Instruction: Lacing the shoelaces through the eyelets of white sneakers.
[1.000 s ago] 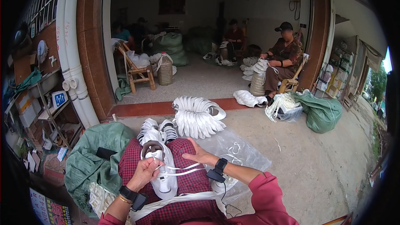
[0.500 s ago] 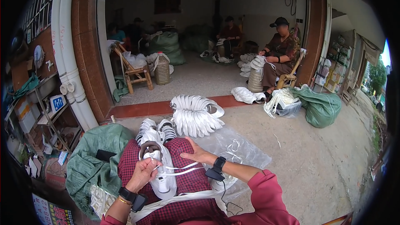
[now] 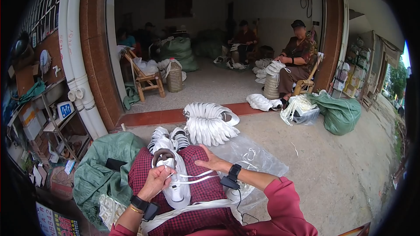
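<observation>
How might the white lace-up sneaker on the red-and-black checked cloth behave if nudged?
The sneaker would probably shift or tip readily, since it rests on soft, uneven checked cloth. Its flat white laces look floppy, curving loosely off to one side.

The left bare hand (image 3: 158, 180), lower centre of the frame, is curled, thumb and index finger pinched together, knuckles up. Its bare forearm (image 3: 127, 220) slants in from the lower edge, the wrist nearly straight. The right bare hand (image 3: 211, 161), right of it, has its thumb pointing left, well apart from the index finger; its other fingers are mostly hidden. The right forearm (image 3: 253, 180) slopes up leftward from a bent elbow in a dark-red fabric sleeve (image 3: 286, 205).
</observation>
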Motion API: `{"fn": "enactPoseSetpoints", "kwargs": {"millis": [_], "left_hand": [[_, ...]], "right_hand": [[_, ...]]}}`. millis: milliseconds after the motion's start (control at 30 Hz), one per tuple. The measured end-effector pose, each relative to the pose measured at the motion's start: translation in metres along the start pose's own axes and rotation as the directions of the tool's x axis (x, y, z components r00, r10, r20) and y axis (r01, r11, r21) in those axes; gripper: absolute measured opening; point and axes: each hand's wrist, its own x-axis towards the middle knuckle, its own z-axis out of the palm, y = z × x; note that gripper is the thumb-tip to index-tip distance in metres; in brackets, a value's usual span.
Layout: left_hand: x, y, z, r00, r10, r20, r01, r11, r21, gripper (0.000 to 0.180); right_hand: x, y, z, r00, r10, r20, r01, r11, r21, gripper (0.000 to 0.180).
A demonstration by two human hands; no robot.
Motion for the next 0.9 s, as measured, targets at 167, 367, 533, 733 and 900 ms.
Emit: {"fn": "enactPoseSetpoints", "kwargs": {"millis": [167, 367, 533, 733, 900], "left_hand": [[0.0, 0.0, 0.001, 1.0, 0.007, -0.001, -0.007, 1.0, -0.017, 0.035], [0.003, -0.001, 0.001, 1.0, -0.006, 0.013, 0.006, 1.0, -0.011, 0.035], [0.001, -0.001, 0.0, 1.0, 0.012, 0.005, -0.012, 1.0, -0.02, 0.035], [-0.001, -0.001, 0.001, 1.0, 0.011, 0.013, -0.01, 1.0, -0.01, 0.037], [0.0, -0.001, 0.002, 1.0, -0.001, 0.017, 0.002, 1.0, -0.016, 0.036]], "right_hand": [[-0.001, 0.002, 0.004, 0.999, 0.02, -0.04, -0.021, 0.999, -0.027, 0.119], [-0.001, 0.003, -0.003, 1.0, -0.013, -0.009, 0.013, 1.0, -0.01, 0.111], [-0.002, -0.006, 0.001, 1.0, 0.028, 0.009, -0.027, 1.0, -0.013, 0.11], [-0.005, -0.002, 0.0, 1.0, 0.005, -0.017, -0.004, 0.999, 0.033, 0.118], [-0.004, 0.001, 0.001, 1.0, 0.009, -0.028, -0.008, 1.0, 0.026, 0.118]]}}
